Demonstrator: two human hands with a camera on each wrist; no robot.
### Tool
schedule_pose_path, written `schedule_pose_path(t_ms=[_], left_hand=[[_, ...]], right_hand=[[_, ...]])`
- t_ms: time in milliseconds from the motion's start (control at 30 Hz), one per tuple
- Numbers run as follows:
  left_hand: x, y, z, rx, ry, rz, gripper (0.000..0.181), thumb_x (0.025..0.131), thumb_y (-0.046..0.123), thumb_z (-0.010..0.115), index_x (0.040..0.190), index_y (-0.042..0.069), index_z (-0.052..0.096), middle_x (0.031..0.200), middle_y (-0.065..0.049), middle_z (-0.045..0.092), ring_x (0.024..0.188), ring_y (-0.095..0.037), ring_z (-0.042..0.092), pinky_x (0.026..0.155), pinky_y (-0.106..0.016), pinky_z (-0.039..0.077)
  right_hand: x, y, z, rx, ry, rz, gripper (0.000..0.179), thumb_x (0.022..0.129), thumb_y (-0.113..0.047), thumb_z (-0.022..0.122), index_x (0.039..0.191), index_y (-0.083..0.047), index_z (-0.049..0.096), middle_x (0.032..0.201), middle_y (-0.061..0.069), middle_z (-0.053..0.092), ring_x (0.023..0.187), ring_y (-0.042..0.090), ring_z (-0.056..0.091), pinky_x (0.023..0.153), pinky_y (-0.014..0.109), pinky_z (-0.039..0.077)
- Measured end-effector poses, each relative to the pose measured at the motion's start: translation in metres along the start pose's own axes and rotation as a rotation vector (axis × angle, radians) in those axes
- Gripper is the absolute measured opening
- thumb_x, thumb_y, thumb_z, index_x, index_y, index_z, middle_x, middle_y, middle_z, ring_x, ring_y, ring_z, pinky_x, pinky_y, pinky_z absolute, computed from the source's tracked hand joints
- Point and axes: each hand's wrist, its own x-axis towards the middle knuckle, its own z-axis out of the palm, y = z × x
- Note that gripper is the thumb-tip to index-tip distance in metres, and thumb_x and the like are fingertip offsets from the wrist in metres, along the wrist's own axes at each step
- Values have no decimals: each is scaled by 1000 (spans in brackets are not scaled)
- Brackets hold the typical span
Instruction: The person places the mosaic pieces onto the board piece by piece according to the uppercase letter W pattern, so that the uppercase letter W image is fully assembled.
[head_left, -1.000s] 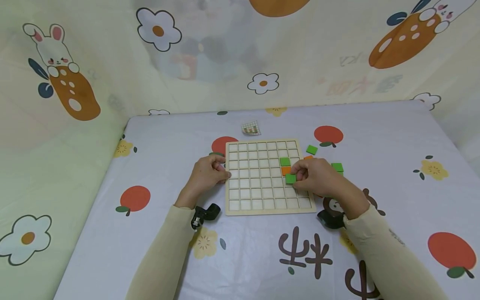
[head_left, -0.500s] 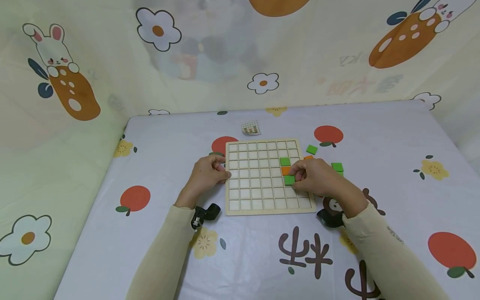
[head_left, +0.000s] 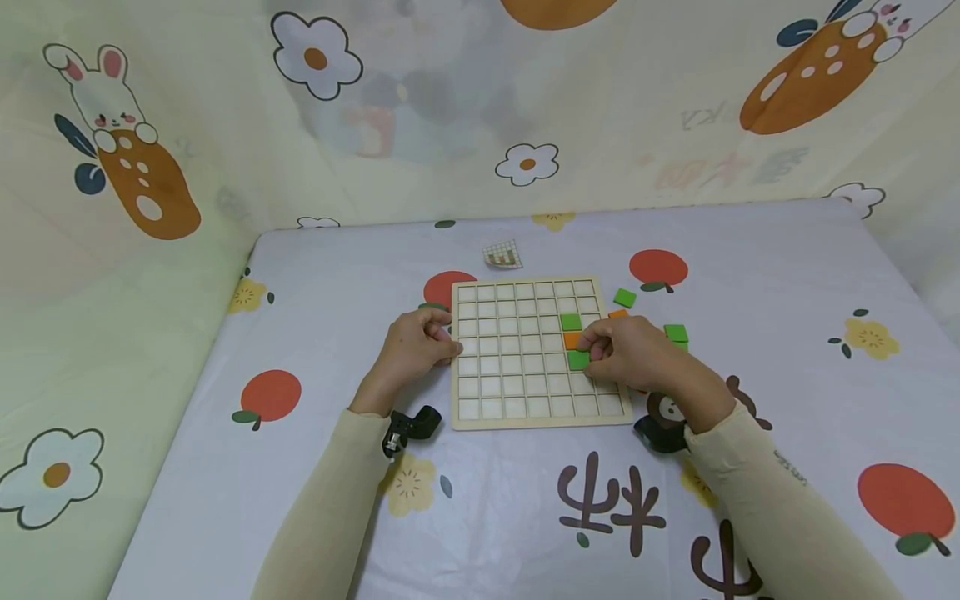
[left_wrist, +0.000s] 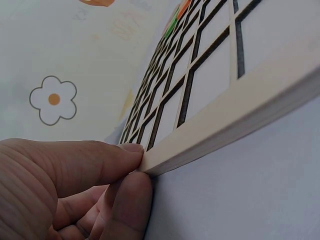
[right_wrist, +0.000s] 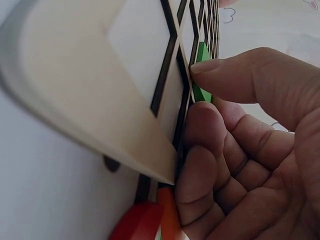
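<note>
A wooden grid board (head_left: 513, 387) lies on the tablecloth. My left hand (head_left: 412, 354) grips its left edge, the thumb (left_wrist: 95, 162) on top of the frame and a curled finger against the side. Over the right part of the board, my right hand (head_left: 633, 354) pinches a green square tile (head_left: 578, 360), which sits at a cell below an orange tile (head_left: 572, 340) and another green tile (head_left: 571, 322). In the right wrist view the thumb (right_wrist: 225, 75) touches the green tile (right_wrist: 203, 92), while the other fingers curl close to the board.
Right of the board lie loose tiles: a green one (head_left: 624, 297), an orange one (head_left: 618, 314) and another green one (head_left: 676, 333). A red piece (right_wrist: 137, 222) shows beside the board in the right wrist view. A small printed card (head_left: 502, 255) lies behind the board.
The green tile in my right hand has moved slightly left and down, into line with the two tiles above it. My left hand has stayed at the board's edge.
</note>
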Motion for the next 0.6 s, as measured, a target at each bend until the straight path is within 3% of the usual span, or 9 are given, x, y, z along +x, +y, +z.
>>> schedule_pose_path(t_ms=[367, 600], left_hand=[[1, -1, -1, -4, -5, 7, 47, 88, 7, 81, 131, -2, 66, 86, -7, 70, 69, -13, 63, 64, -27, 46], [0, 0, -1, -9, -6, -5, 46, 88, 7, 81, 131, -1, 65, 88, -7, 70, 69, -13, 64, 63, -26, 46]], right_hand=[[1, 0, -1, 14, -27, 24, 21, 84, -8, 76, 105, -7, 73, 83, 0, 65, 68, 16, 56, 51, 32, 45], [0, -1, 0, -2, -20, 42, 20, 85, -10, 78, 105, -8, 74, 84, 0, 65, 74, 17, 57, 60, 31, 46]])
